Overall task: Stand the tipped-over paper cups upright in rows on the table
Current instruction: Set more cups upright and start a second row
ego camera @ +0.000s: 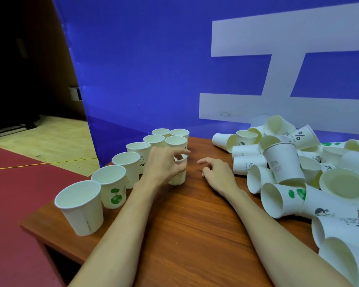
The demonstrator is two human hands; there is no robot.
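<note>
we had about nine cups [110,186] upright along the surface's [187,224] left edge; our left hand [164,165] gripped another [179,175] there, right hand [218,175] loose, the pile [298,172] right still tipped.

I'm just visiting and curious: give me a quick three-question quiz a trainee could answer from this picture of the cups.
1. True or false: the left hand holds an upright cup.
2. Where does the pile of tipped-over cups lie? A) on the person's right B) on the person's left C) on the floor
3. Fill in: the right hand holds ____.

Key:
1. True: its fingers curl round a cup standing on the wooden table, next to the upright cups.
2. A
3. Nothing: it sits over the table, fingers loosely curled.
</note>
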